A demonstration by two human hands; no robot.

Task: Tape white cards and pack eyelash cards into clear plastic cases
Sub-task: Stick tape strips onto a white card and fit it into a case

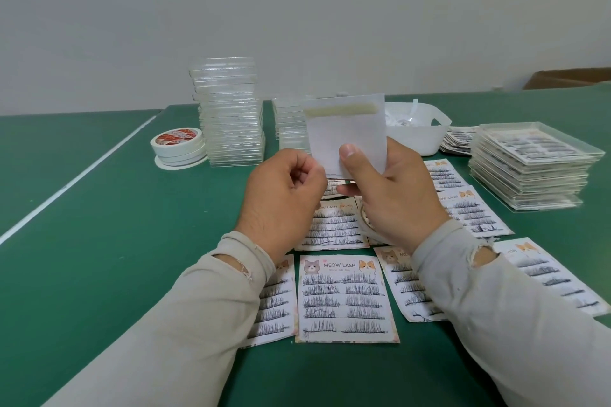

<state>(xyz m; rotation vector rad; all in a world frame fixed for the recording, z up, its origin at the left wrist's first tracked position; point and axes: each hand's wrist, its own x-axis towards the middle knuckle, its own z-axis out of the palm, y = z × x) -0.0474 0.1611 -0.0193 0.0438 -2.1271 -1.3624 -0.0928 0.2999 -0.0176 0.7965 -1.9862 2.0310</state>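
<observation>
One white card (347, 139) upright, pinched by right hand (393, 195).

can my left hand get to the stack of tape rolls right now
Probably yes. The left hand holds nothing, and only bare green table lies between it and the tape rolls beside the clear cases.

Small packing workshop; green worktable (99, 241), stacked clear cases (231, 116), tape rolls (177, 145), eyelash cards (345, 297)
</observation>
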